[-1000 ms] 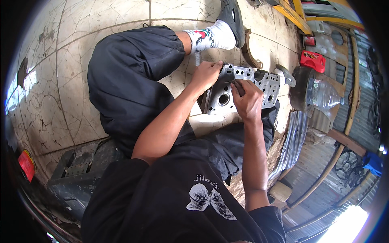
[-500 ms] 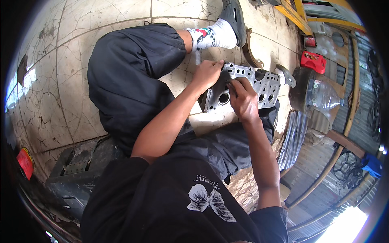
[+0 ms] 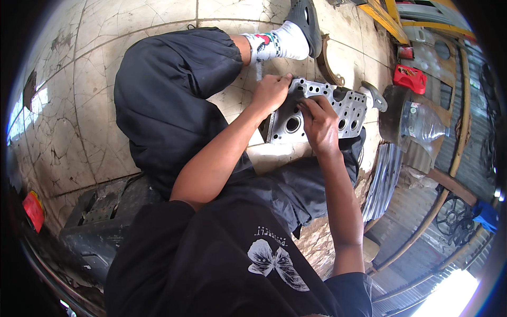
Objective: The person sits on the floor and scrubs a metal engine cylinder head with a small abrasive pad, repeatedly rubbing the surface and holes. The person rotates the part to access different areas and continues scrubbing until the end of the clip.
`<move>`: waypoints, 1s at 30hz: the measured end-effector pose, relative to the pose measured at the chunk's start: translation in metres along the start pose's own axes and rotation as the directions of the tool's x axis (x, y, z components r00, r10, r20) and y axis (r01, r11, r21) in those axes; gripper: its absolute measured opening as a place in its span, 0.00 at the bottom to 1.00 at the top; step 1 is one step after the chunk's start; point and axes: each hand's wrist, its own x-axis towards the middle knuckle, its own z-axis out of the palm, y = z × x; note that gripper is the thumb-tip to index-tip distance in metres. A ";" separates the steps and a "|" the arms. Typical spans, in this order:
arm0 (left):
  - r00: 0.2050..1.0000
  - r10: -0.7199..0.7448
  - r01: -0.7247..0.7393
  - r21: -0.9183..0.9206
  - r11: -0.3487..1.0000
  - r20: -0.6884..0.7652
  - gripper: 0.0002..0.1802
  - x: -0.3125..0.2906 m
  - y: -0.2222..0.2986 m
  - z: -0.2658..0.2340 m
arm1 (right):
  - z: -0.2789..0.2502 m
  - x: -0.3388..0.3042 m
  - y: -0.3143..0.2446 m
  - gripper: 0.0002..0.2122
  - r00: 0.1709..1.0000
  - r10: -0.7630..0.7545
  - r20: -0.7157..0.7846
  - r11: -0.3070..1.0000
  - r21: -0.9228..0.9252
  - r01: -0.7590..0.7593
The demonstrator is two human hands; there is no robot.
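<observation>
Cracked pale tiles (image 3: 90,119) spread left of the metal block (image 3: 346,112), smooth and hole-riddled between my legs. My left hand (image 3: 271,95) clasps its upper-left corner; my right hand (image 3: 321,122) bunches over its face, contents I cannot tell. Rightward of it: corrugated sheet (image 3: 381,182), clear bottle (image 3: 421,122).

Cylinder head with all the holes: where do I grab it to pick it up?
Probably by both short ends, coming from left and right: the cylinder head is a long, flat-faced block stretching left to right, and the left hand is at its left end.
</observation>
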 end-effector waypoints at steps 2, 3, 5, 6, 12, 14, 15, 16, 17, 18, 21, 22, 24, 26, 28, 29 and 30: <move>1.000 0.005 -0.005 0.006 1.000 -0.003 0.30 -0.001 0.002 0.002 | -0.003 0.002 0.003 0.06 1.000 0.027 -0.008 0.999 -0.017 -0.027; 1.000 0.004 -0.003 0.015 1.000 -0.016 0.30 -0.001 0.003 0.003 | -0.002 0.003 0.002 0.06 0.999 0.037 -0.008 0.999 -0.017 -0.038; 0.999 0.003 -0.001 0.044 0.999 -0.033 0.30 0.002 0.000 0.001 | 0.002 0.001 -0.005 0.06 0.998 0.051 -0.030 0.998 -0.037 -0.052; 1.000 0.009 -0.007 0.059 0.998 -0.030 0.30 0.003 -0.001 0.003 | 0.001 0.001 -0.006 0.06 0.998 0.051 -0.031 0.999 -0.017 -0.052; 0.999 0.034 -0.033 0.034 0.999 -0.039 0.30 0.005 -0.007 0.005 | 0.000 0.000 -0.009 0.06 0.989 0.142 -0.047 0.988 -0.062 -0.145; 0.999 0.029 -0.027 0.034 0.999 -0.045 0.30 0.006 -0.007 0.006 | 0.000 -0.001 -0.009 0.06 0.993 0.112 -0.028 0.994 0.012 -0.112; 0.999 0.021 -0.020 0.029 0.999 -0.031 0.30 0.006 -0.007 0.005 | 0.001 -0.002 -0.008 0.06 0.995 0.099 -0.023 0.994 0.047 -0.098; 1.000 0.012 -0.012 0.023 1.000 -0.018 0.30 0.006 -0.006 0.004 | 0.001 -0.002 -0.002 0.06 0.994 0.098 -0.038 0.995 0.038 -0.096; 1.000 0.004 -0.004 0.018 1.000 -0.005 0.30 0.006 -0.006 0.004 | 0.001 -0.003 -0.001 0.06 0.992 0.114 -0.053 0.994 0.011 -0.113; 1.000 0.015 -0.014 0.025 1.000 -0.020 0.30 0.006 -0.007 0.004 | 0.002 -0.005 -0.004 0.06 0.990 0.128 -0.061 0.992 -0.011 -0.129; 0.999 0.026 -0.025 0.027 0.999 -0.033 0.30 0.005 -0.007 0.005 | 0.005 -0.005 -0.010 0.06 0.990 0.120 -0.076 0.993 0.007 -0.120; 1.000 0.016 -0.015 0.014 1.000 -0.017 0.29 0.005 -0.005 0.003 | 0.003 -0.006 -0.007 0.06 0.988 0.140 -0.070 0.990 0.007 -0.140; 1.000 0.025 -0.025 0.011 1.000 -0.018 0.29 0.004 -0.005 0.003 | 0.003 -0.006 -0.007 0.06 0.977 0.192 -0.090 0.981 0.023 -0.191; 0.997 0.065 -0.064 0.029 0.998 -0.052 0.29 0.004 -0.009 0.006 | 0.011 -0.008 -0.017 0.06 0.978 0.163 -0.133 0.987 0.015 -0.162; 1.000 0.008 -0.008 0.011 1.000 -0.027 0.29 0.003 -0.005 0.004 | 0.012 -0.011 -0.017 0.07 0.976 0.170 -0.135 0.985 0.033 -0.167; 1.000 -0.020 0.020 0.002 1.000 -0.014 0.29 0.003 -0.003 0.003 | 0.010 -0.013 -0.013 0.07 0.969 0.199 -0.144 0.980 0.020 -0.199; 1.000 -0.022 0.022 0.016 1.000 -0.012 0.29 0.003 -0.003 0.003 | 0.009 -0.012 -0.009 0.07 0.962 0.226 -0.152 0.974 0.008 -0.227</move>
